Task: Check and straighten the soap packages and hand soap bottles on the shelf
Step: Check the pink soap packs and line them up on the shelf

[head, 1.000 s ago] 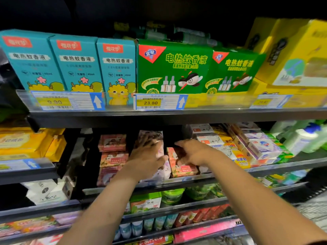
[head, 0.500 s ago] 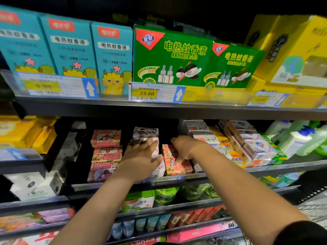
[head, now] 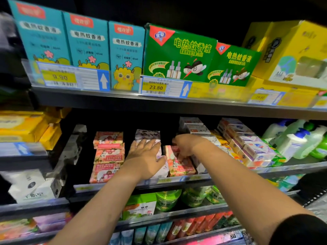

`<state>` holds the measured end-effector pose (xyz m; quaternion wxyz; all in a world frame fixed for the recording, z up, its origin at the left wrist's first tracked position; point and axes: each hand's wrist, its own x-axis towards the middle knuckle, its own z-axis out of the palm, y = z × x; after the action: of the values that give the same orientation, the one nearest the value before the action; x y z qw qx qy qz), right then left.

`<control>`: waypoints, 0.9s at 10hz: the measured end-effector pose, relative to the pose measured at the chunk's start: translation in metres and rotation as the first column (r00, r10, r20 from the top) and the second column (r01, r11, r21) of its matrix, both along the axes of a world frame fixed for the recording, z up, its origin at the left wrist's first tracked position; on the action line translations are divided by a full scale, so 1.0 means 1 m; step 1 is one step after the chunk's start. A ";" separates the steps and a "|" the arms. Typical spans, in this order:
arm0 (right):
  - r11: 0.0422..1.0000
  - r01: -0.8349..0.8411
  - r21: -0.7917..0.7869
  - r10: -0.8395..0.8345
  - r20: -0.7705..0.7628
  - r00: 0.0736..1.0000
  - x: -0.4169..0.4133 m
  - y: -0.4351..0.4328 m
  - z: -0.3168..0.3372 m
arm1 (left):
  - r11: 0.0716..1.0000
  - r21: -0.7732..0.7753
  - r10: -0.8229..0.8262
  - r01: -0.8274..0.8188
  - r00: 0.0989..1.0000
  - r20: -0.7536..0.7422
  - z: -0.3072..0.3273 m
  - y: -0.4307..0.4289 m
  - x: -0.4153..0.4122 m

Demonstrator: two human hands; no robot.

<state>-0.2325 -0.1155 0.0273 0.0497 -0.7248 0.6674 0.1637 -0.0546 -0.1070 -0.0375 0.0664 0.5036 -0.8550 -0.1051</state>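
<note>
On the middle shelf (head: 292, 167) lie rows of soap packages. My left hand (head: 146, 156) rests flat, fingers spread, on the white and purple soap stack (head: 147, 136). My right hand (head: 185, 146) curls its fingers over the pink soap packages (head: 180, 168) beside that stack; whether it grips one is unclear. A further pink goat soap stack (head: 108, 156) stands to the left. White boxed soaps (head: 254, 149) fill the right part. Hand soap bottles (head: 297, 140) with blue pumps stand at the far right.
The upper shelf (head: 159, 101) carries teal boxes (head: 88, 41), green boxes (head: 178, 53) and yellow boxes (head: 290, 50), with price tags along its edge. Yellow packs (head: 23, 126) sit left. Lower shelves hold green tubs (head: 168, 198) and tubes.
The view has tilted and shifted; both hands stay on the same packages, the left hand flatter on the white stack, the right hand curled slightly further over the pink ones.
</note>
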 end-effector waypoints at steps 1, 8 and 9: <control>0.999 -0.017 -0.038 0.018 0.043 0.999 -0.002 0.002 -0.002 | 1.000 -0.009 0.000 0.000 1.000 -0.009 -0.001 0.000 0.001; 0.877 0.473 0.080 -0.128 0.989 0.069 -0.014 0.085 0.014 | 0.995 0.082 -0.014 0.049 0.924 -0.381 0.036 0.025 0.017; 0.865 0.418 0.278 -0.238 0.960 -0.146 -0.003 0.092 0.009 | 0.967 0.026 -0.193 0.253 0.796 -0.574 0.040 0.034 0.029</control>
<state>-0.2351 -0.0231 0.0366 0.5041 -0.4232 0.5917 -0.4656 -0.0253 -0.0729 0.0027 0.2787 0.3482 -0.8433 -0.3001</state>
